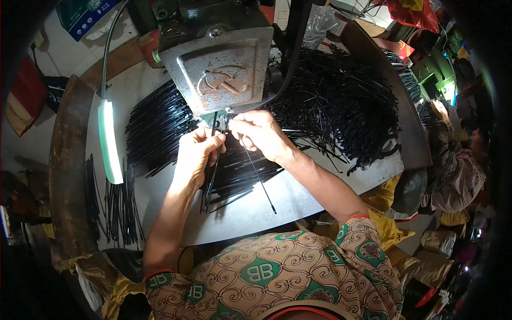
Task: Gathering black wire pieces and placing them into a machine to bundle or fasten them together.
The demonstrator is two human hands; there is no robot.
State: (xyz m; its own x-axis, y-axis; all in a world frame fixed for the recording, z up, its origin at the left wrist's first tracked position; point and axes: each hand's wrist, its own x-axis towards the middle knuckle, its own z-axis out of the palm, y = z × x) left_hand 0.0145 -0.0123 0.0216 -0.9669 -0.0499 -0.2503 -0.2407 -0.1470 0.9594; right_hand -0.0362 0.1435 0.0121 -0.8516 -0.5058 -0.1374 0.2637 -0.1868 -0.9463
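Both of my hands meet just below the head of a grey bench machine with a raised umbrella emblem. My left hand is closed around a few slim black umbrella ribs, which hang toward me below the fingers. In a pinch, my right hand grips a single thin black rib; its knobbed end slants down over the pale tabletop. The fingertips of both hands are close together under the machine, where the small parts between them are too small to make out.
Black ribs lie in a fanned pile on the left, with a large tangled heap on the right. A lit lamp hangs at the left. A raised brown rim borders the table. Another person sits at far right.
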